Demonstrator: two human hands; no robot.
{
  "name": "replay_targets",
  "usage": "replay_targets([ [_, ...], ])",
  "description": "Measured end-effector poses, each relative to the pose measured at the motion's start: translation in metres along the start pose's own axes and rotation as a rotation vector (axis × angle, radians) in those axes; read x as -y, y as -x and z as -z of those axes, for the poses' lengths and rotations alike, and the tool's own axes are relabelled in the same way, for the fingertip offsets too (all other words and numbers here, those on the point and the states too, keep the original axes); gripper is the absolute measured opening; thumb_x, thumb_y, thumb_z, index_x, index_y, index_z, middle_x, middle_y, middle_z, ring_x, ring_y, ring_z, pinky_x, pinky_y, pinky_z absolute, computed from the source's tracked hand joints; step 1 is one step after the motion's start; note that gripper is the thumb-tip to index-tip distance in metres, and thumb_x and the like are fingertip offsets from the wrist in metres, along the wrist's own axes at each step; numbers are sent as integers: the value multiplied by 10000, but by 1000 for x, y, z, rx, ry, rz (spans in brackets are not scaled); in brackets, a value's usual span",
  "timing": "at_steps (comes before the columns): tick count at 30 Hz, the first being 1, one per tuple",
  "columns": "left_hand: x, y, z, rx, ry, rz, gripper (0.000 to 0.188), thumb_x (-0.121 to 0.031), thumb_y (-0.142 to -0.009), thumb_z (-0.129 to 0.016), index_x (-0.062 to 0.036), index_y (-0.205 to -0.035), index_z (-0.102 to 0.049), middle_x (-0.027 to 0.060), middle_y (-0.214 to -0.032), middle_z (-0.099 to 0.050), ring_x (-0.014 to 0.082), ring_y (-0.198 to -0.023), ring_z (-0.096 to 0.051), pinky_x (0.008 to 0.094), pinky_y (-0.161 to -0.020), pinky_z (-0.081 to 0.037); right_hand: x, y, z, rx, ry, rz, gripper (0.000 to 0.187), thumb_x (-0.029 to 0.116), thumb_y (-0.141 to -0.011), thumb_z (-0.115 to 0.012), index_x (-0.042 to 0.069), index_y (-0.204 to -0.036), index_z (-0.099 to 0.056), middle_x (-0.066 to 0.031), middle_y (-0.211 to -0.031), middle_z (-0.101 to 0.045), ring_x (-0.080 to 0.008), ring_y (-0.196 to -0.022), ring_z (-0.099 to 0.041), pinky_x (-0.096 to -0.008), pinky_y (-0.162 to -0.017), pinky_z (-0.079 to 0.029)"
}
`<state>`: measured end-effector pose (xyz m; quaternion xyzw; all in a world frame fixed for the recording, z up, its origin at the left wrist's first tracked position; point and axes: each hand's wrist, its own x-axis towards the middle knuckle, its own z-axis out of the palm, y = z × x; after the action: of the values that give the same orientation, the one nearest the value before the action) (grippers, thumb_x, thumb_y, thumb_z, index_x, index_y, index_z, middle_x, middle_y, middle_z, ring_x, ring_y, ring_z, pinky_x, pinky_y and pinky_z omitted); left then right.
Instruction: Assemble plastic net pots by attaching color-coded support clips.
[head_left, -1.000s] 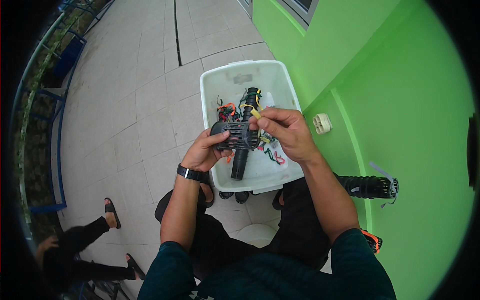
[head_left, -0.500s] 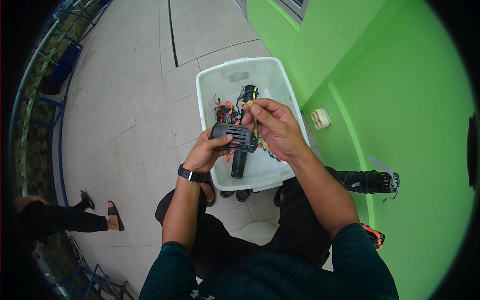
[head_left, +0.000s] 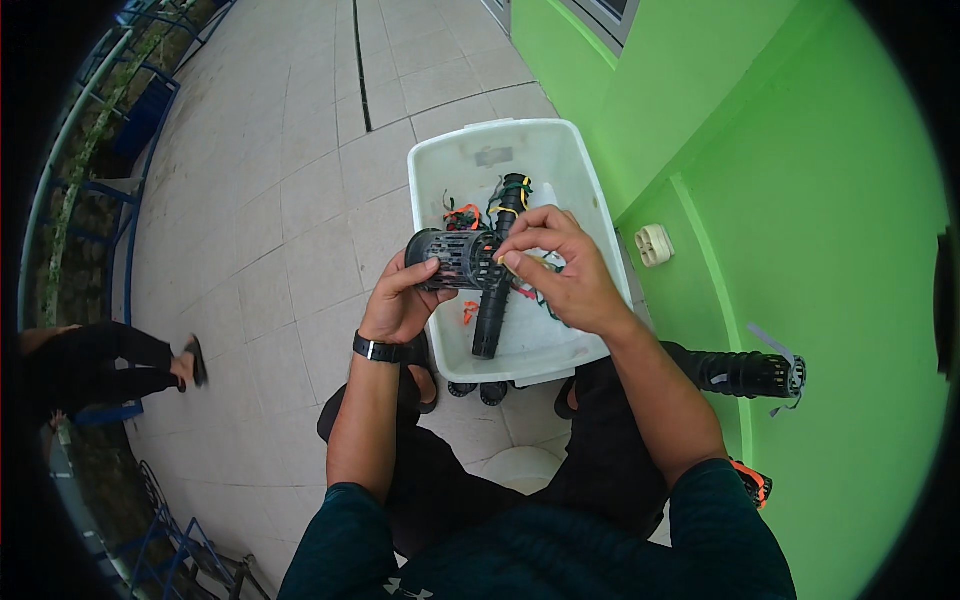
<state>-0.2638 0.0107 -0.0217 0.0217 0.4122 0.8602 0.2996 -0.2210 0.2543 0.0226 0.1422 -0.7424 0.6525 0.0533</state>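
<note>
My left hand [head_left: 393,305] is wrapped round a black slotted net pot [head_left: 447,260], held on its side above a white plastic tub [head_left: 424,200]. At the pot's right end, my right hand [head_left: 568,272] pinches a thin yellowish strip [head_left: 503,260]; its far end is hidden by my fingers and the pot. Inside the tub, a long stack of black pots [head_left: 489,320] lies under my hands, with yellow and green strips round its upper end. Tangled orange, green and dark strips [head_left: 464,216] lie on the tub's left side.
A stack of net pots [head_left: 745,373] with a grey strip lies by the green wall [head_left: 840,250] at right. A white socket box [head_left: 654,245] is on that wall. More pots [head_left: 490,393] show below the tub. Another person's leg [head_left: 140,345] is at far left.
My right hand has come down to the end of the pot with the yellowish strip. The pot has shifted left. The other person's foot has moved left and up.
</note>
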Motion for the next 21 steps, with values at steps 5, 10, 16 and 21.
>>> replay_targets([
  [5, -1, 1, -3, -1, -4, -40, 359, -158, -918, -614, -5, -1240, -572, 111, -1138, -682, 213, -1003, -677, 388, -856, -562, 0, 1, -20, -72, 240, 28, 117, 168, -873, -682, 84, -938, -731, -89, -1254, -567, -289, -1243, -438, -446, -1082, -310],
  [10, 1, 1, -2, 14, -23, -50, 354, -149, -916, -614, -8, -1238, -574, 105, -1132, -681, 205, -997, -675, 386, -855, -563, -8, 2, -31, -36, 67, -39, 128, 161, -900, -661, 62, -960, -715, -102, -1319, -555, -281, -1286, -432, -412, -1071, -353],
  [16, 2, 0, 2, -23, -47, -58, 348, -140, -917, -616, -9, -1235, -570, 102, -1120, -682, 198, -985, -675, 380, -852, -562, -7, 2, -36, 34, -446, -253, 182, 164, -977, -593, 9, -1002, -685, -79, -1368, -481, -187, -1254, -468, -318, -1025, -412],
  [21, 0, -1, 1, -31, -122, -91, 346, -139, -919, -621, -10, -1235, -558, 98, -1112, -679, 196, -987, -672, 376, -865, -554, -9, 5, -37, 4, -611, -426, 203, 173, -979, -597, -4, -1024, -686, -52, -1299, -480, -118, -1141, -494, -289, -1001, -391],
])
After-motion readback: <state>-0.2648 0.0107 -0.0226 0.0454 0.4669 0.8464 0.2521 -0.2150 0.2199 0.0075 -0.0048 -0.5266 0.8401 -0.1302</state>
